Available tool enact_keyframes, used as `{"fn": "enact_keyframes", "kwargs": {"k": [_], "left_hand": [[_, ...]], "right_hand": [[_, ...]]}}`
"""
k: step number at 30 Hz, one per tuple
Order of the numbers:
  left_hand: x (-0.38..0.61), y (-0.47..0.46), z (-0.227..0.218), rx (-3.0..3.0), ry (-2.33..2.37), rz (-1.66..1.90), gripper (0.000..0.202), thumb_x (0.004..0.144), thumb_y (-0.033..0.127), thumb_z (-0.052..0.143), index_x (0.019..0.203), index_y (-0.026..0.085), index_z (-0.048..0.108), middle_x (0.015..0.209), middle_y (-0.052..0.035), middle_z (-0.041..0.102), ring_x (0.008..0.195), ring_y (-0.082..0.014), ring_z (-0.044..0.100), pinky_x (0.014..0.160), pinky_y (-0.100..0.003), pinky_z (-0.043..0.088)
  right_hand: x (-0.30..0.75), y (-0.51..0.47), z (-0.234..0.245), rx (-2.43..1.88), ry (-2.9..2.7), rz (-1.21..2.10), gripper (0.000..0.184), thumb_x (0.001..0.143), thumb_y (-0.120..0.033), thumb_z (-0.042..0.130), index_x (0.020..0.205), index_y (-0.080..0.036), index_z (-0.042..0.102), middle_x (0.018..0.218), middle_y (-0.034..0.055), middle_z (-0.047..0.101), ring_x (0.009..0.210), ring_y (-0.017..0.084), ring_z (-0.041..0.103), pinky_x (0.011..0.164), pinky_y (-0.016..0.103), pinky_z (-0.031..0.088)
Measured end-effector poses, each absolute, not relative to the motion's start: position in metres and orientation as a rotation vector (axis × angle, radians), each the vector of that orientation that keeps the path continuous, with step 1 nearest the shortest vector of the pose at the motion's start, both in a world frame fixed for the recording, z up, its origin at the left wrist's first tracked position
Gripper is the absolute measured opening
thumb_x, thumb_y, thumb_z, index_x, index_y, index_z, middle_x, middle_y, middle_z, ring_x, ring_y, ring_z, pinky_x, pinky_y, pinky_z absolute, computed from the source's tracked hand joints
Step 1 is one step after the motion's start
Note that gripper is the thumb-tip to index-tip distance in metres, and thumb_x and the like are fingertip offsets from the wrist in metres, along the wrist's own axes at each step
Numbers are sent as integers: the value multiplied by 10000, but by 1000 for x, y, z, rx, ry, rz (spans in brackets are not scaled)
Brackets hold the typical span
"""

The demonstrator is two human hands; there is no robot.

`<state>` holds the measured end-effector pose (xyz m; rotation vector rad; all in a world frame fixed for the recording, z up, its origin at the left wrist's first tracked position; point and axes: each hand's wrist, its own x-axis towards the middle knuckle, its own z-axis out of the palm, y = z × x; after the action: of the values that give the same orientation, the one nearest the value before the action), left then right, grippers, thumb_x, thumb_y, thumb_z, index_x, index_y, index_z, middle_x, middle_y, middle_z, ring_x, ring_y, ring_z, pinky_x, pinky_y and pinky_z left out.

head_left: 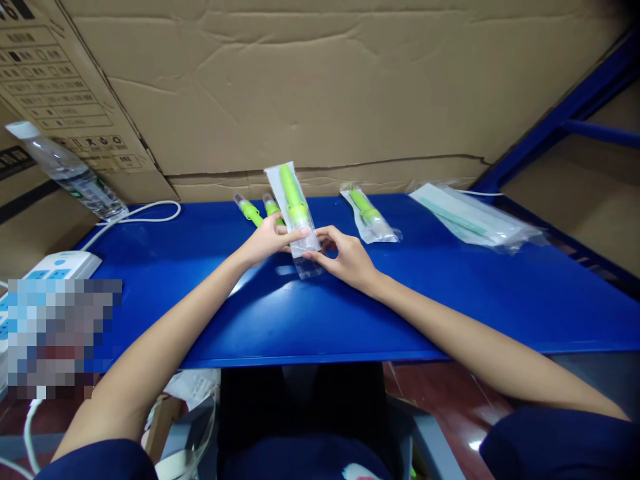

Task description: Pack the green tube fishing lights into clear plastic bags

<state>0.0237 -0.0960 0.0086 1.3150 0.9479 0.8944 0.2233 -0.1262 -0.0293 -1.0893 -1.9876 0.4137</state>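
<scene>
At the frame's centre, over the blue counter (450,293), we hold a clear bag (293,200) with a green pen inside. The grip of our left hand (267,241) and our right hand (345,257) pinches its lower end. Two loose green pens (250,212) lie just behind.

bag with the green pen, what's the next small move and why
Probably press the bag shut at its lower end: the left hand and right hand both pinch there, the pen sits fully inside, and another bagged pen lies nearby.
</scene>
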Motion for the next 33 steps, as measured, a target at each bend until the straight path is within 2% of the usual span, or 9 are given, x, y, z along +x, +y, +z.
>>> {"fn": "enact_keyframes", "kwargs": {"k": [4,9,12,14,16,18,21,24,33], "left_hand": [[18,-91,7,1316,907,901,642,700,297,909,1197,114,547,853,-91,776,762,-225,768,700,-323,631],[6,-83,10,1314,902,962,750,624,348,955,1204,123,535,861,-81,778,782,-212,770,720,-307,634],[1,-83,14,1300,898,971,780,584,371,972,1177,127,528,788,-48,763,732,-190,758,684,-269,617],[-1,-83,16,1300,907,976,787,574,385,974,1165,122,525,724,-23,744,647,-161,729,618,-230,582],[-2,-84,17,1310,911,979,791,579,391,972,1173,114,529,691,-11,731,577,-137,693,573,-212,545],[-3,-84,16,1314,907,978,802,573,386,974,1184,107,536,705,-21,736,566,-134,685,579,-220,542],[-1,-84,14,1302,901,969,840,547,369,986,1209,110,538,796,-59,763,655,-172,730,658,-270,586],[1,-85,12,1312,908,939,840,564,363,979,1241,116,549,854,-80,773,735,-209,755,730,-317,607],[5,-92,13,1335,925,875,651,595,335,960,1112,118,628,853,-61,753,728,-171,724,682,-268,588]], "right_hand": [[227,-125,-28,-1013,-2058,454,433,904,-555,654,1158,-215,566,967,84,743,769,225,687,714,353,527],[236,-120,-27,-827,-2133,359,333,1060,-331,359,1359,-213,446,1134,115,693,802,194,694,768,371,569],[239,-117,-28,-717,-2185,216,405,1015,-175,380,1416,-225,408,1211,133,622,834,181,681,756,364,586],[239,-116,-28,-667,-2228,122,463,979,-141,453,1429,-240,409,1300,154,560,880,187,674,742,364,599],[238,-115,-28,-619,-2253,22,423,964,-165,541,1373,-248,474,1370,167,509,921,200,669,754,386,610],[236,-116,-28,-583,-2247,-66,291,959,-211,609,1246,-237,568,1379,168,500,955,216,665,770,410,613],[235,-117,-27,-567,-2215,-99,104,963,-256,635,1059,-219,646,1350,155,528,968,221,665,757,410,607],[234,-120,-26,-560,-2189,-81,70,968,-264,631,936,-218,672,1312,134,570,947,212,668,727,394,596],[227,-126,-22,-482,-2055,-53,76,982,-164,566,968,-239,564,1133,97,727,938,219,679,815,422,567]]}}
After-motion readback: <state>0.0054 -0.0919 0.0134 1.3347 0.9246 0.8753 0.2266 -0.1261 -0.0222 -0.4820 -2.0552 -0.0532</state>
